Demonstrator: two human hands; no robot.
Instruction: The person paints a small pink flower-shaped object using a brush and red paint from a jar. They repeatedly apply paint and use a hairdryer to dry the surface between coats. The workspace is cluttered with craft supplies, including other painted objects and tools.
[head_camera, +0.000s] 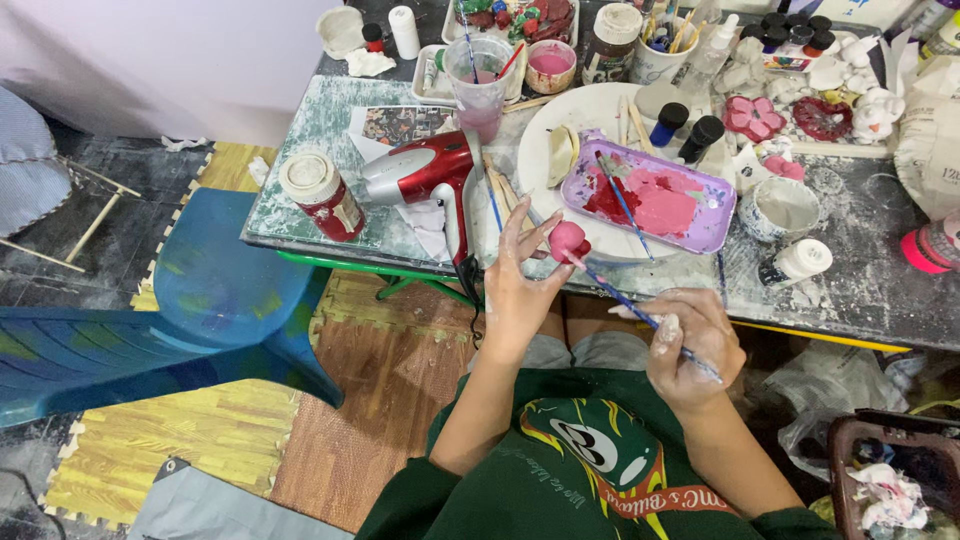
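figure: small rounded plaster piece (568, 240), held up over the near table edge, in front of the white plate; visible side is fully pink
left hand: left hand (515, 285) pinches the piece between thumb and fingertips; other fingers fan out; grip closed on the piece
right hand: right hand (692, 345), smeared with white, closes on a thin blue-handled brush (640, 315); brush tip touches the underside of the piece
progress: pink coat looks mostly on, judging by the side shown; far side hidden, cannot tell; only one colour on it so far, no detail painted
palette: purple tray (700, 215) on the plate (590, 110), with red and pink paint puddles and a second brush (622, 200) lying across it
paint supply: pink paint pot (551, 65), small dark-capped bottles (690, 130), clear cup of tinted water (480, 85)
other pieces: painted pink flower (752, 118), red piece (822, 118), unpainted white figures (875, 110) at the far right
nearby: red hair dryer (425, 175) just left of the hand, red jar with white lid (322, 195)
table: paint-stained table (860, 290), crowded
floor: blue plastic chair (210, 300) on foam mats
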